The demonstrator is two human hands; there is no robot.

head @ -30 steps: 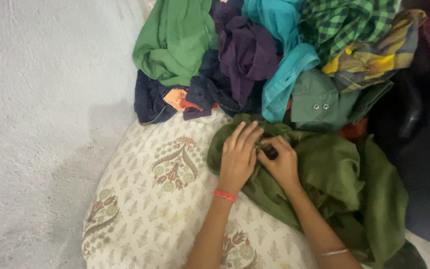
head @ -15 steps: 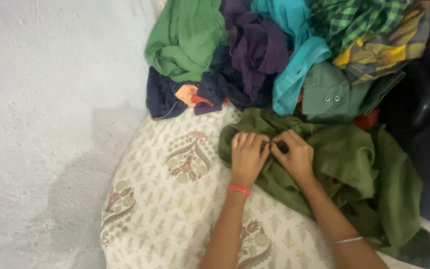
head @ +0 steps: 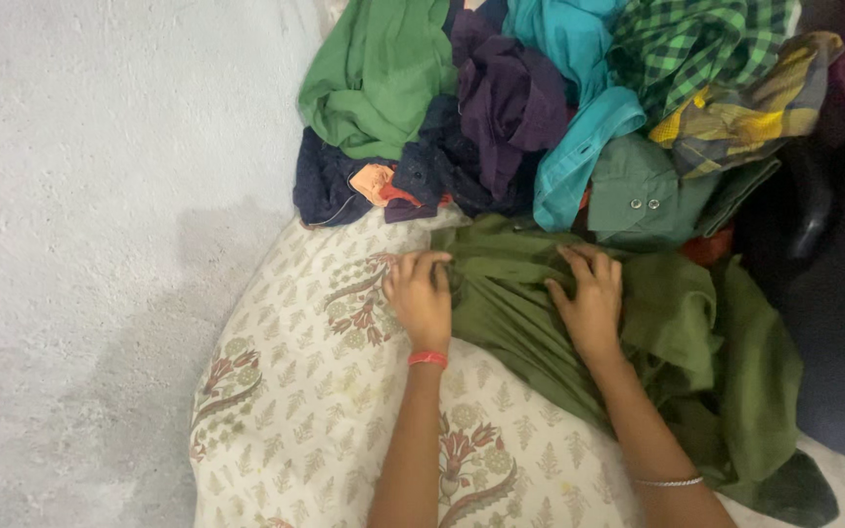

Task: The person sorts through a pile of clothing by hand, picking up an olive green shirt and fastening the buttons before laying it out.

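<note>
The left hand [head: 421,301] is closed on an edge of the olive-green garment [head: 530,303], fingers curled over the cloth; the right hand [head: 591,298] pinches a fold further along — though how firmly is hard to see. The garment lies stretched between them on a cream floral-printed cloth [head: 325,391], so this looks like the spreading-out step; smoothing it flat would call for an even outward pull. Just beyond sits a heap of coloured clothes [head: 540,108] — on a pale, rough floor [head: 100,244].
</note>
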